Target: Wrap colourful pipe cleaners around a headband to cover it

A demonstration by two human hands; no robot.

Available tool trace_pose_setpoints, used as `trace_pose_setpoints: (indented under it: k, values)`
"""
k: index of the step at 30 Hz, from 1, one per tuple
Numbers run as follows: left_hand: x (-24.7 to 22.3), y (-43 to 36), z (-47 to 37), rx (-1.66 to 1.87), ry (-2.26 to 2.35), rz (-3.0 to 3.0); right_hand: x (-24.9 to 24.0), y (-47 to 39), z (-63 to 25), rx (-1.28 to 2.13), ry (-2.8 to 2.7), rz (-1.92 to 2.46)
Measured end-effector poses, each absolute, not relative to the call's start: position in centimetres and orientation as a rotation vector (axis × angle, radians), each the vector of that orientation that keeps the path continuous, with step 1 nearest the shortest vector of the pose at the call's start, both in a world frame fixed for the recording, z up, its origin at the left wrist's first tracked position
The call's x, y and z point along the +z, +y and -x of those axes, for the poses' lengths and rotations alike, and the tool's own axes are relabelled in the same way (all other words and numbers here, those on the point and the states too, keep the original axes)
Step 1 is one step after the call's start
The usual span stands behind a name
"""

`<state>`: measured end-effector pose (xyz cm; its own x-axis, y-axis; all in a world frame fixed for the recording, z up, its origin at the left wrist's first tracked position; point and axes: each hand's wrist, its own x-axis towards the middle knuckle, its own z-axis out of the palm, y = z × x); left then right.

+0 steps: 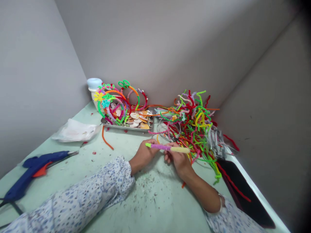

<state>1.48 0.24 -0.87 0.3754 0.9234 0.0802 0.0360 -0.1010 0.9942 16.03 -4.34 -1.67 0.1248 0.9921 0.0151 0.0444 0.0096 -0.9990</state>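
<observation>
both hands meet near the middle of the pale green surface (155, 200), sharing one thing: a short fuzzy stick wrapped in pipe cleaner, green at its left tip, purple along the middle and cream at the right end (167, 148). the left hand (145, 154) has its grip closed around the green-and-purple end, fingers curled over the top. the right hand (177, 157) pinches the cream end from below, its grip closed on the stick as well. the stick lies level, just above the surface, between the two hands.

judging by the banded colours, the step in hand looks like winding pipe cleaner around a core, with the cream part the latest stretch. the next move would call for a firm left hold while the right fingers turn or press the wrap tight, so that no gap opens between the bands.

just beyond the right hand sits a loose tangled heap of red, green, yellow and pink pipe cleaners (194, 119). to the far left of it, a flat metal tray (126, 127) holds seashells and finished pipe-cleaner hoops. a blue glue gun with an orange trigger (34, 170) lies at the near left, well apart from the hands, with a crumpled white plastic bag (74, 130) beyond it. a dark phone (243, 191) lies at the right edge.
</observation>
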Motion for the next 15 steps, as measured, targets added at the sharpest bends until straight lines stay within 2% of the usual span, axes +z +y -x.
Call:
trace_pose_setpoints:
  k: [4, 15]
  values:
    - [-0.96, 0.27, -1.43, 0.969, 0.912, -1.458, -2.24, -4.15, -16.16, 1.077, -1.135, 1.342]
    - [-0.11, 0.11, -1.44, 0.928, 0.910, -1.408, -1.57, -4.38, -15.98, 1.113, -0.961, 1.086]
